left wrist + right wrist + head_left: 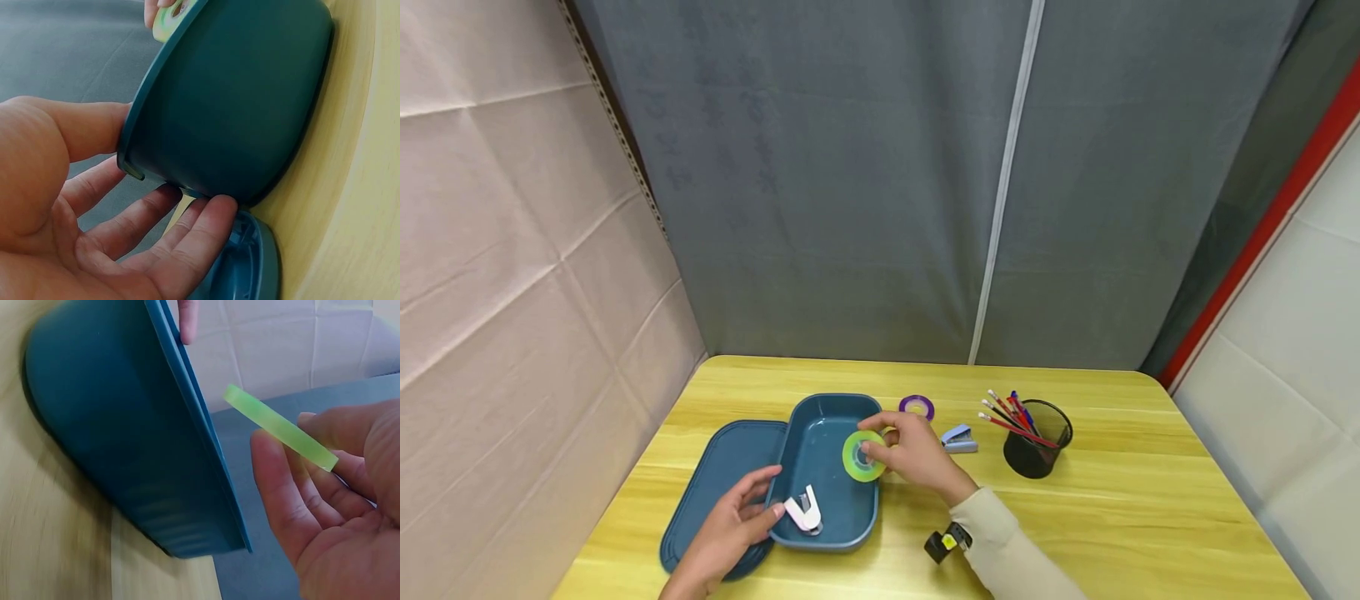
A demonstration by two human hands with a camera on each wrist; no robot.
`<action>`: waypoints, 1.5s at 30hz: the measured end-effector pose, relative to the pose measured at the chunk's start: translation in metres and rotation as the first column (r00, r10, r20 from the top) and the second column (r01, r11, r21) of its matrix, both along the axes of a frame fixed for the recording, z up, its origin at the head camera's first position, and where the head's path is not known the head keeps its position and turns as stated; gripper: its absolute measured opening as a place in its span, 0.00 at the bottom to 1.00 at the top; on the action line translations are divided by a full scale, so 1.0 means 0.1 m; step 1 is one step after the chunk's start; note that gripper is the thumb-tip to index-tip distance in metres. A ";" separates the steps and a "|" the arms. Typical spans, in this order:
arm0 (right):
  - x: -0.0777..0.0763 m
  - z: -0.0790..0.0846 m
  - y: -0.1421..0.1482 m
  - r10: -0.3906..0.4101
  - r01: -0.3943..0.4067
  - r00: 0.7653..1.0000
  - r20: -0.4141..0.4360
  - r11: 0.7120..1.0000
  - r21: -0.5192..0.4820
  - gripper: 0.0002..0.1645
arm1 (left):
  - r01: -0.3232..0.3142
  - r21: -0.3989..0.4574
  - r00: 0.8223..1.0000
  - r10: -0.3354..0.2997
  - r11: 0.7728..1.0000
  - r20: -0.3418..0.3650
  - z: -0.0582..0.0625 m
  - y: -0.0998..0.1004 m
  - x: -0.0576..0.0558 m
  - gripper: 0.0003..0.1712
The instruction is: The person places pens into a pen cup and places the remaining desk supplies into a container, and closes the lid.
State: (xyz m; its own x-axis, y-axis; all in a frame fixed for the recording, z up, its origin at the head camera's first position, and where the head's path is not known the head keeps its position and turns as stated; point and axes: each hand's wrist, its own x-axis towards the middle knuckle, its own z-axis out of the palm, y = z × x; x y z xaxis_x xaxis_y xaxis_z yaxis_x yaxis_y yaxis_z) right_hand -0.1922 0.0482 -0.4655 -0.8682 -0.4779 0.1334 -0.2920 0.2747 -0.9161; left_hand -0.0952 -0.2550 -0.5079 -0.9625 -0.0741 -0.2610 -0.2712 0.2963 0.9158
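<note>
My right hand (917, 454) pinches a yellow-green roll of tape (852, 457) above the right side of a dark blue plastic box (829, 546). In the right wrist view the tape roll (281, 428) is edge-on between thumb and fingers, apart from the box wall (125, 437). My left hand (733, 525) holds the box at its left side. The left wrist view shows the thumb at the rim and fingertips (219, 209) against the outer wall. A white stapler (806, 512) lies inside the box, near the left thumb.
A blue lid (722, 471) lies left of the box, partly beneath its edge. Behind the right hand are a purple tape roll (917, 406) and a light blue stapler (960, 439). Farther right, a black mesh cup (1030, 458) holds several pencils and pens.
</note>
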 end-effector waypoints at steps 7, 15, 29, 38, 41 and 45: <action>-0.06 -0.06 -0.23 0.020 -0.019 1.000 0.001 1.000 -0.024 0.18 | -0.004 0.006 1.000 0.004 1.000 0.003 -0.01 -0.01 0.00 0.35; -0.10 -0.11 -0.44 -0.016 0.022 0.998 -0.065 0.997 0.079 0.15 | 0.001 0.005 1.000 -0.001 1.000 0.009 0.01 0.00 0.01 0.35; -0.11 -0.15 -0.53 -0.025 0.037 0.996 -0.086 0.990 0.139 0.14 | -0.013 -0.001 1.000 0.013 1.000 0.007 -0.01 0.00 0.00 0.34; -0.11 -0.16 -0.50 -0.019 0.029 0.996 -0.086 0.994 0.110 0.15 | -0.011 -0.003 1.000 0.011 1.000 0.001 -0.01 0.01 0.00 0.34; -0.12 -0.18 -0.49 -0.021 0.029 0.996 -0.087 0.995 0.099 0.14 | -0.011 0.002 1.000 0.011 1.000 0.004 -0.01 0.01 0.01 0.34; -0.12 -0.18 -0.47 -0.027 0.034 0.997 -0.075 0.995 0.090 0.15 | -0.010 0.003 1.000 0.010 1.000 0.005 0.00 0.01 0.01 0.34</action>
